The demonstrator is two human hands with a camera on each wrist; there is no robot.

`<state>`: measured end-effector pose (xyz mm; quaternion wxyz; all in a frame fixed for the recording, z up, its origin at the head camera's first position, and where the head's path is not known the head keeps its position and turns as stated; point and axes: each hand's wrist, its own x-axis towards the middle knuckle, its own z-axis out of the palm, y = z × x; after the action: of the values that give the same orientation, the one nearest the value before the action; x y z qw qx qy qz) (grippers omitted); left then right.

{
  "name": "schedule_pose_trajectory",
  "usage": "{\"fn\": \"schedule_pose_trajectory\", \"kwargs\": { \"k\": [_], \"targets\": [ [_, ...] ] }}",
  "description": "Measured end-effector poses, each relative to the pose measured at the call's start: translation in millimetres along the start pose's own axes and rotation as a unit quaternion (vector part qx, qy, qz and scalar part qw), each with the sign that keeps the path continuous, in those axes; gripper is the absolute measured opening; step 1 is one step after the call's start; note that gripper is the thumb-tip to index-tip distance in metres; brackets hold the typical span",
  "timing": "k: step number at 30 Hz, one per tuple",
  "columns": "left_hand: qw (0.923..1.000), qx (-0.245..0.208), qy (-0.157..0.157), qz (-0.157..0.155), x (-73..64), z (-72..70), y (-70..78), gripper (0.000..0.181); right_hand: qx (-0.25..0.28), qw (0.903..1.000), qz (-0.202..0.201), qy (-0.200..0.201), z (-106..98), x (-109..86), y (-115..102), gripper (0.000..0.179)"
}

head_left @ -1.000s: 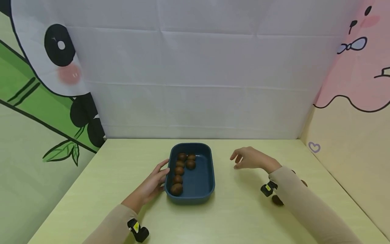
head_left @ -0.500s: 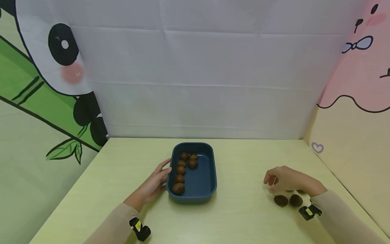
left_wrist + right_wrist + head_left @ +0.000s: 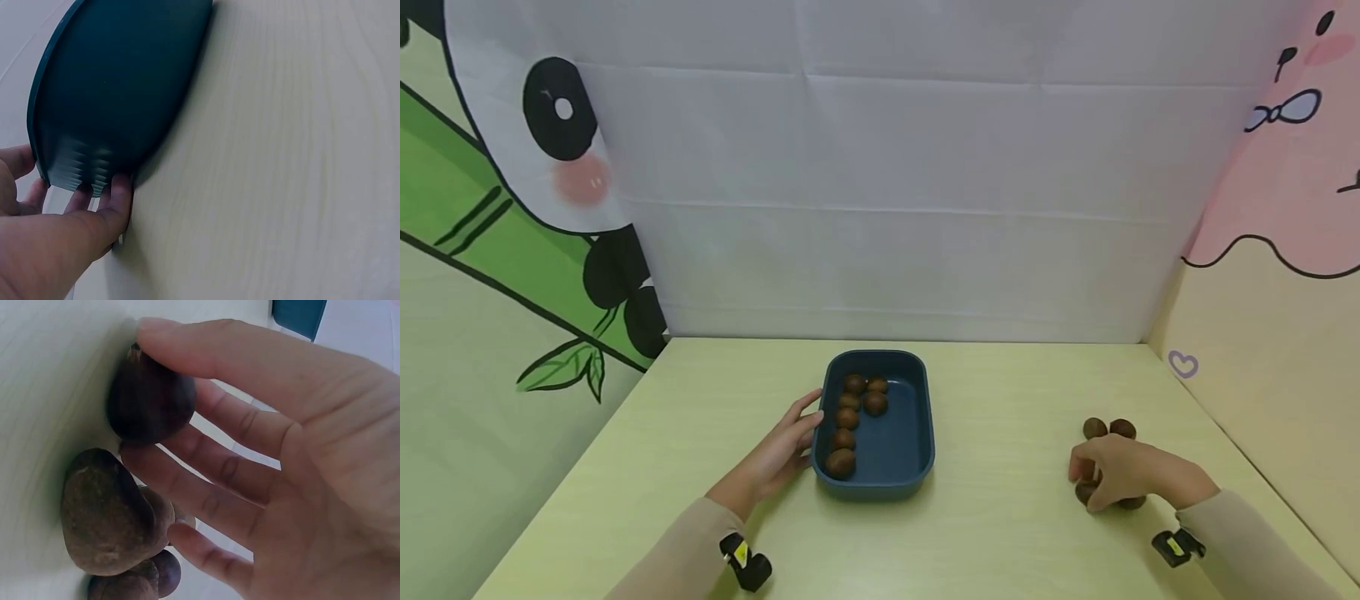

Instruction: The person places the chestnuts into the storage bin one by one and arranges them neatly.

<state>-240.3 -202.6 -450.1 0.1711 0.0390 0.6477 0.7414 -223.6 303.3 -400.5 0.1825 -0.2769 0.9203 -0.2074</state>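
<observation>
My right hand [image 3: 1123, 471] is low over the chestnuts on the right of the table. Its thumb and fingers pinch a dark brown chestnut [image 3: 150, 397], large in the right wrist view. Close by lie other chestnuts: one with a dull brown base [image 3: 103, 515], and two just beyond the hand, a left one [image 3: 1094, 428] and a right one [image 3: 1123, 428]. My left hand [image 3: 778, 454] rests its spread fingers against the left outer wall of a blue rectangular tray [image 3: 898, 450]. In the left wrist view, fingertips touch the tray's ribbed wall [image 3: 90, 159]. Several chestnuts [image 3: 845, 417] line the tray's left side.
The pale wood-look table [image 3: 1000, 533] carries the tray near its middle. A white sheet [image 3: 887, 208] hangs behind its far edge, and printed cartoon walls stand at left and right. Each wrist wears a small black camera, such as the right one [image 3: 1177, 547].
My right hand has moved right and down from beside the tray to the chestnuts and closed its fingers on one. The left hand stays at the tray; the view shifts slightly.
</observation>
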Motion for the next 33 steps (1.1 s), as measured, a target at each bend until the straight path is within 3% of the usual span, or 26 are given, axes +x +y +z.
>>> {"fn": "schedule_pose_trajectory", "kwargs": {
  "k": [10, 15, 22, 33],
  "targets": [
    [1.0, 0.001, 0.006, 0.0, 2.0, 2.2, 0.1, 0.062, -0.007, 1.0, -0.002, -0.003, 1.1, 3.0, -3.0, 0.033],
    [1.0, 0.002, 0.006, 0.0, 2.3, 2.3, 0.3, 0.062, -0.016, 0.9992, -0.036, 0.01, 0.8, 14.1, -9.3, 0.032],
    [1.0, 0.005, 0.002, -0.001, 0.7, 1.7, 0.9, 0.063, -0.021, 0.99, -0.121, 0.07, -2.3, 40.7, -23.5, 0.024],
    [0.9999, 0.01, -0.006, 0.001, 0.4, 3.2, 2.3, 0.064, 0.017, 0.973, -0.19, 0.13, -6.1, 81.4, -72.9, 0.031]
  ]
}}
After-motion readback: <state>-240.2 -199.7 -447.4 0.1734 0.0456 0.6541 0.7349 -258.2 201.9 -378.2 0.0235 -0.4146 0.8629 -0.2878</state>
